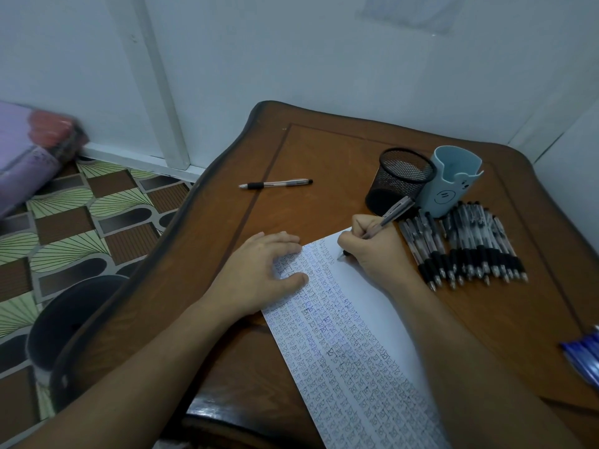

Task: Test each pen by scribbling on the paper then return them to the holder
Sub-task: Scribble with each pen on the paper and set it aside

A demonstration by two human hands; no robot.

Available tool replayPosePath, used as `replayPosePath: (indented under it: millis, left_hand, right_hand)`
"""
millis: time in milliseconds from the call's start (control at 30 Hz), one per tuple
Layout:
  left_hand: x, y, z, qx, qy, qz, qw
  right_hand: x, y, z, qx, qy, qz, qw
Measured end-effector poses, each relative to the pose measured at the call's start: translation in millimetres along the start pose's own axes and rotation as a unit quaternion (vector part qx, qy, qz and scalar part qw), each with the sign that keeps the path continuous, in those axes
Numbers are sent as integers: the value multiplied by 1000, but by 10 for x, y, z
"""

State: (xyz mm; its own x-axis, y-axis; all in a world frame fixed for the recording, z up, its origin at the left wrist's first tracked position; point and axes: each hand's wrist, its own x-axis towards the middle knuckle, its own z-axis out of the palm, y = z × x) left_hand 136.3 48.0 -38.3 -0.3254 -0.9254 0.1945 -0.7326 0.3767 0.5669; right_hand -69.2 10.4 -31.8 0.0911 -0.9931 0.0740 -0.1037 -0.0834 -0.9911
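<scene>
A white paper sheet [372, 306] covered in rows of small scribbles lies on the wooden table [324, 157]. My right hand [372, 251] grips a pen [393, 212], its tip touching the paper near the sheet's far end. My left hand [259, 277] rests flat on the paper's left edge, fingers spread. A black mesh holder [400, 179] and a light blue holder [452, 179] stand beyond my right hand. A pile of several black-grip pens [466, 251] lies to the right of that hand. One single pen [275, 184] lies apart at the far left.
Blue pens [583, 354] poke in at the right edge. A dark round stool [74, 322] stands left of the table above a patterned floor [81, 205]. A purple bundle [29, 150] lies by the white wall [291, 59].
</scene>
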Motion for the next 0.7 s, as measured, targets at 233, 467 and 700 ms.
replayPosePath:
  millis: [233, 467, 700]
  left_hand:
    - [4, -10, 8, 3, -2, -1, 1000]
    - [7, -15, 10, 7, -3, 2, 1000]
    - [6, -24, 24, 4, 7, 5, 1000]
  right_hand:
    - [-1, 12, 8, -19, 5, -5, 1000]
    - [0, 12, -6, -14, 4, -4, 1000]
    - [18, 30, 8, -18, 22, -1, 1000]
